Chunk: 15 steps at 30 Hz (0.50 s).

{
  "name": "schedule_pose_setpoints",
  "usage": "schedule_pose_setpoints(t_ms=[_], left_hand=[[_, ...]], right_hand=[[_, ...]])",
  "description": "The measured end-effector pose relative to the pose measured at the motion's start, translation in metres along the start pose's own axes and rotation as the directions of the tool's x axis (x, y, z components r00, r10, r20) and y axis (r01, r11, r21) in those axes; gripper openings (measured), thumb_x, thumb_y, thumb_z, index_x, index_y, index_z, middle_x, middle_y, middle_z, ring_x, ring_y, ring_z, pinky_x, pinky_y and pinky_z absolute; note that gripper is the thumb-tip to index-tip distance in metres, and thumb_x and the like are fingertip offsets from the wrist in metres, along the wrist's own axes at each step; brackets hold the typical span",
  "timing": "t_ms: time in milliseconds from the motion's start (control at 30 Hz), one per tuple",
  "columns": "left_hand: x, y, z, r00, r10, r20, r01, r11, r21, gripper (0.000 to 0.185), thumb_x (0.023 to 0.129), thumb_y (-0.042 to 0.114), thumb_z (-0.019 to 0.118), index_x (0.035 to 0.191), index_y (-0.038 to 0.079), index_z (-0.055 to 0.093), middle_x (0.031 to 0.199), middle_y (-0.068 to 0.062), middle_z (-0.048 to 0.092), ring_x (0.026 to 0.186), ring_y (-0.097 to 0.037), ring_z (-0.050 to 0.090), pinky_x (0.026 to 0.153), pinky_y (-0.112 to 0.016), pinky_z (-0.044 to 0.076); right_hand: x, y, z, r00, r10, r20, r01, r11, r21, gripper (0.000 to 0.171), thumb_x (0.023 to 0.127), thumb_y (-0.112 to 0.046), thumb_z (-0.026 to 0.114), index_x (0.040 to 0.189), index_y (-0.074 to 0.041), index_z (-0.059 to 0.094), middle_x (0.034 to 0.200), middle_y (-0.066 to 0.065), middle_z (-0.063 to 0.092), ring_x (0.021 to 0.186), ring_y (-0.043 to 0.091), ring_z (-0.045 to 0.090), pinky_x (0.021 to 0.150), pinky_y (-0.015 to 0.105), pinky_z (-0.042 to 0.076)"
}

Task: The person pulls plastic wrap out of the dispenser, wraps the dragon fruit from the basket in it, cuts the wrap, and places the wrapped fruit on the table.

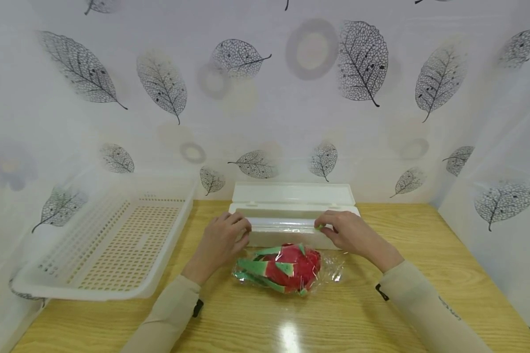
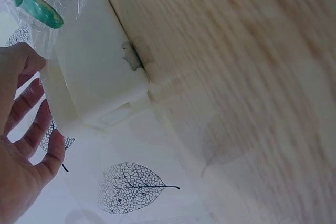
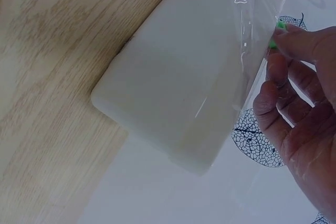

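While the left hand [image 1: 223, 240] rests loose-fingered on the box [image 1: 291, 215], the right hand [image 1: 351, 234] pinches a green slider [image 1: 320, 227] at the fruit's [image 1: 287, 268] 12 o'clock.

- The wooden worktop [image 1: 406, 294] carries everything.
- A white perforated basket [image 1: 110, 245] lies at its left edge.
- A white cling-film dispenser [image 1: 291, 211] lies at the back.
- A film-wrapped dragon fruit [image 1: 284, 268] lies just before it.

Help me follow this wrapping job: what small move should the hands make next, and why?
Probably slide the green cutter tab under the right hand along the white plastic cling-film dispenser box toward the left hand. The clear film already covers the red-and-green dragon fruit yet seems still joined to the roll.
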<state>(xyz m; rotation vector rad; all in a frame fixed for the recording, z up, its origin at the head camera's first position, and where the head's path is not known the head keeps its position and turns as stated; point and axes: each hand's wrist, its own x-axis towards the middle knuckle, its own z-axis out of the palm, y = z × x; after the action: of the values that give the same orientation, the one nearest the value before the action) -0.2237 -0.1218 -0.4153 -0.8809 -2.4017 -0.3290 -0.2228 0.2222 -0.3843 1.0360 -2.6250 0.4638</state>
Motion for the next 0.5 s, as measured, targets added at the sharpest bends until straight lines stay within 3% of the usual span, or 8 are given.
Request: schedule_pose_setpoints(t_ms=[367, 500], left_hand=[[-0.0011, 0.0014, -0.0018, 1.0, 0.008, 0.02, -0.008, 1.0, 0.014, 0.004, 0.094, 0.019, 0.069, 0.092, 0.016, 0.068, 0.096, 0.003, 0.067, 0.088, -0.022, 0.066, 0.069, -0.033, 0.053], [-0.0006, 0.0014, -0.0021, 1.0, 0.011, 0.009, -0.011, 1.0, 0.013, 0.003, 0.092, 0.017, 0.071, 0.091, 0.017, 0.068, 0.095, 0.003, 0.067, 0.087, -0.022, 0.066, 0.069, -0.033, 0.054]], right_hand=[[-0.0008, 0.0004, 0.0003, 1.0, -0.01, -0.011, 0.01, 1.0, 0.003, 0.014, 0.089, 0.0, 0.074, 0.099, -0.01, 0.075, 0.096, 0.002, 0.077, 0.083, 0.017, 0.072, 0.072, 0.033, 0.059], [-0.001, 0.0005, -0.0005, 1.0, -0.012, -0.012, 0.012, 1.0, 0.007, 0.015, 0.088, 0.0, 0.075, 0.099, -0.01, 0.075, 0.096, 0.002, 0.077, 0.082, 0.015, 0.071, 0.071, 0.032, 0.058]])
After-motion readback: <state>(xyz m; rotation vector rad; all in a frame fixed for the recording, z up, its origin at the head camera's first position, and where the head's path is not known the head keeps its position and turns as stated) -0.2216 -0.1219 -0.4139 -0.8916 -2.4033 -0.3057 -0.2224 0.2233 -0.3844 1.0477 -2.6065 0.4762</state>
